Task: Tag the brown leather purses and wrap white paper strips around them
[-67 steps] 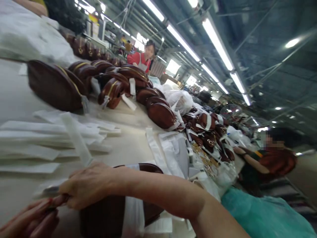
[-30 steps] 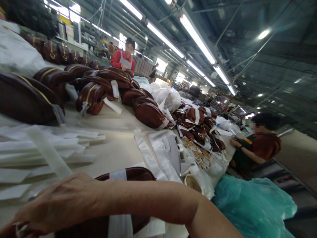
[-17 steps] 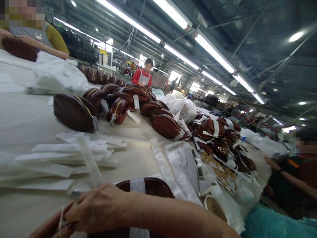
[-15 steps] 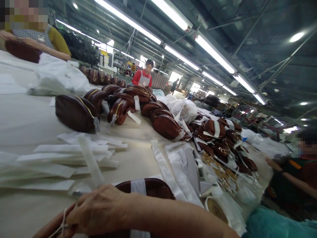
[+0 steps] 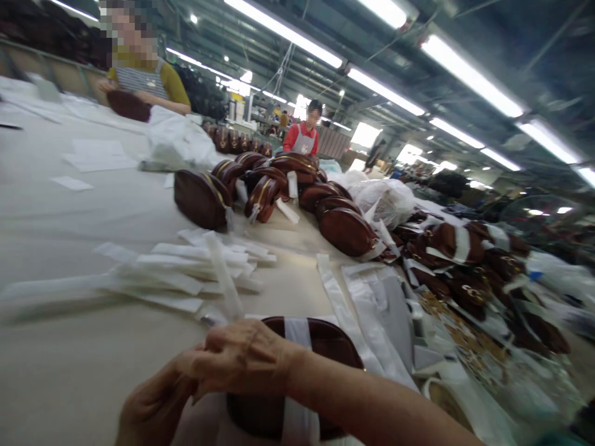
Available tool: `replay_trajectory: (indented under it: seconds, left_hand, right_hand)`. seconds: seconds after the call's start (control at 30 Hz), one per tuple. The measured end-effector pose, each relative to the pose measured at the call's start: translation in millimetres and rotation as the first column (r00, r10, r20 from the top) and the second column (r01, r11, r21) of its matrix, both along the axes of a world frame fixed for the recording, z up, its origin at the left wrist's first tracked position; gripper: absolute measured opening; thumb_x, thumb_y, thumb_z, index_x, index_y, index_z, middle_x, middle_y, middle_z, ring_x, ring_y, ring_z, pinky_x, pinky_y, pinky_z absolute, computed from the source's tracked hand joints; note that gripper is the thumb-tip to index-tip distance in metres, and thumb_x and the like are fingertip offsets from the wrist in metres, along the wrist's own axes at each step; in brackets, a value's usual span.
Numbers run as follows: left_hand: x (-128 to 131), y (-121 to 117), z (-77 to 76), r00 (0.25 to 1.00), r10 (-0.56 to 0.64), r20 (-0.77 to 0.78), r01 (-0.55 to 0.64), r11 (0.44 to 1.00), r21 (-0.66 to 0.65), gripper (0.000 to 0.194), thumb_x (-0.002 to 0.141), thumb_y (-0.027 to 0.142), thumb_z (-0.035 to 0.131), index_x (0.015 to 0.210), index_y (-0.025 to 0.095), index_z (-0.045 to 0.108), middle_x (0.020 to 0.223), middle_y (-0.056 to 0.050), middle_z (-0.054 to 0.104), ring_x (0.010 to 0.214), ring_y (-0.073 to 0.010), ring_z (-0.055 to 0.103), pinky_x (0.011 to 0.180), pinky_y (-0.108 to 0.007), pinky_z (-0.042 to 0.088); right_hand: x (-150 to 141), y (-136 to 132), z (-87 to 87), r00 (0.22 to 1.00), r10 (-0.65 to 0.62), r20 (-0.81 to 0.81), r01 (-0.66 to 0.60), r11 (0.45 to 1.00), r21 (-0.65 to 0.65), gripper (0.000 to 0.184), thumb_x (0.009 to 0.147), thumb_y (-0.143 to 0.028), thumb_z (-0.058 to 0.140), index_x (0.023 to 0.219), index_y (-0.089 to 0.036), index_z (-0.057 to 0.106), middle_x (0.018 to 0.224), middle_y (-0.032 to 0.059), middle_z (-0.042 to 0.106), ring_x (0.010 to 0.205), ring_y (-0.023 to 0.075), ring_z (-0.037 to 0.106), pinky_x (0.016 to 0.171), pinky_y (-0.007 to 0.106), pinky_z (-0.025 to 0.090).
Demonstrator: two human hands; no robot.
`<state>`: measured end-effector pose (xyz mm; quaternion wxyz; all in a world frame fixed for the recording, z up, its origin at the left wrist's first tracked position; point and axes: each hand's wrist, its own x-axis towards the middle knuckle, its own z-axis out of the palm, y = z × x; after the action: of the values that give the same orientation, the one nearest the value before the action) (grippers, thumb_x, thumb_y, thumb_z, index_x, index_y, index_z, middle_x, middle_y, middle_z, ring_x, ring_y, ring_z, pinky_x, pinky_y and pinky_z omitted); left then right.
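Note:
My right hand (image 5: pixel 242 356) reaches across a dark brown leather pouch (image 5: pixel 332 344) with a white strip (image 5: pixel 297 331) running over its middle. Its fingers are closed and meet those of my left hand (image 5: pixel 153 396), left of the pouch. The left fingers are bent and pressed together against the right ones. Whatever lies between the fingertips is hidden. A small shiny tip (image 5: pixel 207 320) shows just beyond my right knuckles; I cannot tell what it belongs to. My right forearm covers part of the pouch.
Loose white strips (image 5: pixel 171 266) lie ahead of my hands. Brown pouches (image 5: pixel 204 198) are piled beyond, with more pouches (image 5: pixel 446 244) to the right beside a tape roll (image 5: pixel 441 396). Two people (image 5: pixel 149 83) stand across the table, one holding a brown pouch.
The view has swung left, so the scene sits farther right. More of my left hand shows, meeting my right. The white string seen by my hands is out of sight.

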<state>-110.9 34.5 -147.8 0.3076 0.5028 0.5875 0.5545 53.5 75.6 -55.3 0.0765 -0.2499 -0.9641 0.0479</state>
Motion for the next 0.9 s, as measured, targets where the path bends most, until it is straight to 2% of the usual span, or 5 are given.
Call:
replay_trajectory:
  seconds: [0.1,0.23,0.43,0.63,0.9]
  left_hand:
    - [4,-7,17.7,0.978,-0.207,-0.007,0.207,0.976,0.065,0.027,0.069,0.047,0.065,0.062,0.021,0.068,0.051,0.001,0.063,0.049,-0.0152,0.06,0.049,-0.022,0.052]
    - [14,-9,29.7,0.974,-0.197,0.114,0.192,0.98,0.049,0.026,0.081,0.039,0.056,0.069,0.018,0.064,0.056,0.0,0.064,0.04,-0.009,0.052,0.042,-0.019,0.046]
    - [5,-4,34.1,0.899,0.077,0.431,-0.084,0.996,-0.002,0.028,0.078,0.04,0.06,0.069,0.015,0.054,0.049,0.001,0.06,0.036,-0.0082,0.049,0.037,-0.018,0.037]
    - [-25,17,36.3,0.582,0.459,0.671,-0.437,0.873,-0.218,0.04,0.057,0.041,0.074,0.065,0.016,0.044,0.044,0.008,0.05,0.032,-0.0073,0.044,0.033,-0.016,0.03]
    - [-21,3,25.0,0.801,0.504,0.325,-0.504,0.859,-0.09,0.048,0.065,0.034,0.071,0.104,0.017,0.049,0.097,-0.003,0.057,0.057,-0.0089,0.06,0.043,-0.018,0.045]
  right_hand:
    - [3,-2,-7.1,0.995,0.017,-0.101,-0.017,1.0,0.005,0.018,0.091,-0.035,0.045,0.094,-0.024,0.059,0.072,-0.0023,0.053,0.053,0.009,0.045,0.044,0.019,0.029]
    - [9,4,-20.5,0.905,-0.199,-0.375,0.144,0.975,-0.169,0.025,0.095,-0.026,0.037,0.086,-0.017,0.059,0.077,0.0032,0.056,0.065,0.0104,0.054,0.062,0.02,0.043]
    - [21,5,-27.0,0.929,-0.268,-0.256,0.176,0.927,-0.332,0.017,0.089,-0.025,0.047,0.086,-0.018,0.062,0.082,0.005,0.062,0.076,0.0147,0.06,0.071,0.025,0.047]
    - [50,2,-16.0,0.884,-0.399,-0.245,0.295,0.882,-0.368,0.021,0.086,-0.026,0.048,0.099,-0.019,0.063,0.094,0.0066,0.065,0.087,0.017,0.061,0.08,0.028,0.047]
    - [147,6,2.7,0.751,-0.615,0.241,0.619,0.527,-0.582,0.041,0.09,-0.045,0.034,0.089,-0.019,0.066,0.095,0.008,0.066,0.094,0.0223,0.058,0.088,0.036,0.041]
